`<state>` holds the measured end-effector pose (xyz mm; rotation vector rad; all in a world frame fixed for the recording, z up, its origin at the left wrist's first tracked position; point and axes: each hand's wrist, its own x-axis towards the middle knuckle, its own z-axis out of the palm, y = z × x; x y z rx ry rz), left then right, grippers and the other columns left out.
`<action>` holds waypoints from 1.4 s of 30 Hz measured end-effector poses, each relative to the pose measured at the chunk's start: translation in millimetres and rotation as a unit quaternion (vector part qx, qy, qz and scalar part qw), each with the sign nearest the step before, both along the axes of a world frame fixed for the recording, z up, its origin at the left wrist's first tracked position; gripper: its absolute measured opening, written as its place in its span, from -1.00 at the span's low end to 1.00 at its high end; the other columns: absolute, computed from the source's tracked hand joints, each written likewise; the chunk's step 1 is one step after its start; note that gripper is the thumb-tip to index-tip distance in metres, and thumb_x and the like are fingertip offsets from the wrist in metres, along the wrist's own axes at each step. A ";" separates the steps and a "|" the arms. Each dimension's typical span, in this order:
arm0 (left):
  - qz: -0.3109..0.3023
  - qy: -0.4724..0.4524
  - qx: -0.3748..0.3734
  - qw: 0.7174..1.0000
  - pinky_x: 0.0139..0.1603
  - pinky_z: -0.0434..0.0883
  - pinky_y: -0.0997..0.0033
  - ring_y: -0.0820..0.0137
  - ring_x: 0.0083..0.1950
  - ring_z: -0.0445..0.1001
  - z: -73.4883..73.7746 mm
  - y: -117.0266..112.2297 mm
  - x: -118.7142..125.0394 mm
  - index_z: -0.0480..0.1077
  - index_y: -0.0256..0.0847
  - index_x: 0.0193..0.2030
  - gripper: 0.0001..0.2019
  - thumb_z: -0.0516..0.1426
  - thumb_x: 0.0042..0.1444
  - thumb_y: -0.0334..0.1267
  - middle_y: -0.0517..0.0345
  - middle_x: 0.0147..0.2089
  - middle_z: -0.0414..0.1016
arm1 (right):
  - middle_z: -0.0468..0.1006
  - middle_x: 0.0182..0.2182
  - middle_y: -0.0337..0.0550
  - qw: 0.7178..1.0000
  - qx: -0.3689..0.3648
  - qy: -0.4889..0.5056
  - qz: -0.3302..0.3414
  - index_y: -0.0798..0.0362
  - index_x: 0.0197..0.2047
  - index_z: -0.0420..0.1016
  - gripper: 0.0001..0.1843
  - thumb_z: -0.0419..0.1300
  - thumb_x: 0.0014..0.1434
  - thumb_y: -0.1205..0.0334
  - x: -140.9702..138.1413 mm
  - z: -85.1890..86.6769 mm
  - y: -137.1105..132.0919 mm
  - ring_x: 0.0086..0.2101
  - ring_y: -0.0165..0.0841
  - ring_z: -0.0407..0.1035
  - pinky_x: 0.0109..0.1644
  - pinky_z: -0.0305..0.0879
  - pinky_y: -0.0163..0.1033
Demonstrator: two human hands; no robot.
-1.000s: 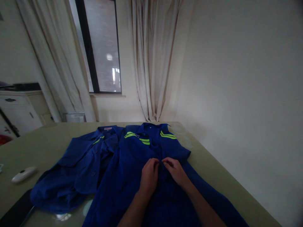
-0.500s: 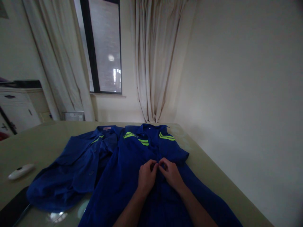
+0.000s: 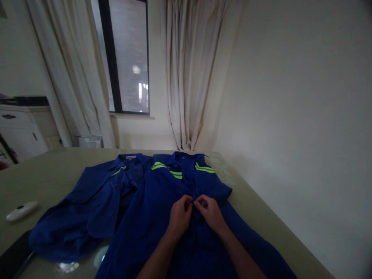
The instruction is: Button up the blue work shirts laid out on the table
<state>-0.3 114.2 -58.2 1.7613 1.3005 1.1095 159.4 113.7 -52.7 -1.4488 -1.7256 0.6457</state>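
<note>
A blue work jacket (image 3: 162,193) with yellow-green stripes lies spread on the table, its collar at the far side. Over its front opening, my left hand (image 3: 180,215) pinches the front edge between thumb and fingers. My right hand (image 3: 209,213) does the same from the other side, the two sets of fingertips almost touching. Whatever small fastener may sit between the fingertips is hidden. A second blue jacket (image 3: 99,201), partly folded, lies left of the first and touches it; a button and one striped band show on it.
The greenish tabletop (image 3: 17,186) carries a white oval object (image 3: 22,211) at the left and a dark object (image 3: 14,254) at the near left corner. A wall (image 3: 305,128) runs along the right side. Curtains (image 3: 190,77) and a window (image 3: 130,58) stand behind the table.
Both hands stay at the same spot on the jacket front, with only slight finger movement. The view has shifted very little.
</note>
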 end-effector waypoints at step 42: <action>0.057 0.018 -0.045 0.997 -0.24 0.32 0.45 0.37 -0.28 0.55 4.6 1.8 7.1 0.45 -0.17 -0.30 -0.92 0.12 0.19 -0.32 0.19 -0.34 0.60 | 0.36 -0.60 -0.33 0.998 0.042 -0.034 -0.039 0.02 -0.35 0.53 -0.81 0.17 0.19 0.12 -10.8 7.9 -11.4 -0.53 -0.40 0.28 -0.41 0.09 -0.31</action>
